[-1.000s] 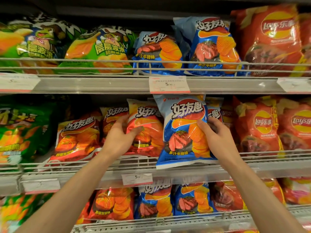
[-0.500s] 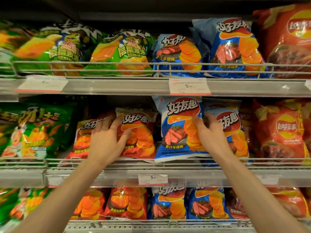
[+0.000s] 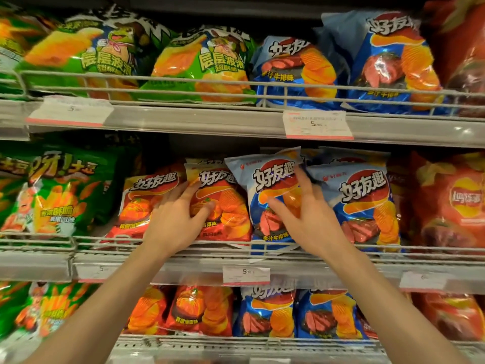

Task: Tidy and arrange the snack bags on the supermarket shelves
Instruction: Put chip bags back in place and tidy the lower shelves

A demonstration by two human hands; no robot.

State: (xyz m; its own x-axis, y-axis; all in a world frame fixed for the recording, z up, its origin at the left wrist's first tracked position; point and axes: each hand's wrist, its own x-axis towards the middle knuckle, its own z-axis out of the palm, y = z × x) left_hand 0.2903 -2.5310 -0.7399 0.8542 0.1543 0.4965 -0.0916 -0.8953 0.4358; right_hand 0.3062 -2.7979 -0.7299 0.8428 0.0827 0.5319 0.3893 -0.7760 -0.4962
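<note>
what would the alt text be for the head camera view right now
Two bare hands work on the middle supermarket shelf: the left hand holds an orange-red chip bag, the right hand a blue chip bag beside it. Green, blue and red snack bags fill the shelves above and below.

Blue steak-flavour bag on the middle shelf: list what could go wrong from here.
1. The blue bag stands tilted, its bottom edge at the wire rail; if the right hand lets go, it may tip forward over the rail.
2. Its left edge overlaps the red tomato bag that the left hand holds; pushing either could crease or drag the other.
3. Squeezing could crush the chips inside.
</note>
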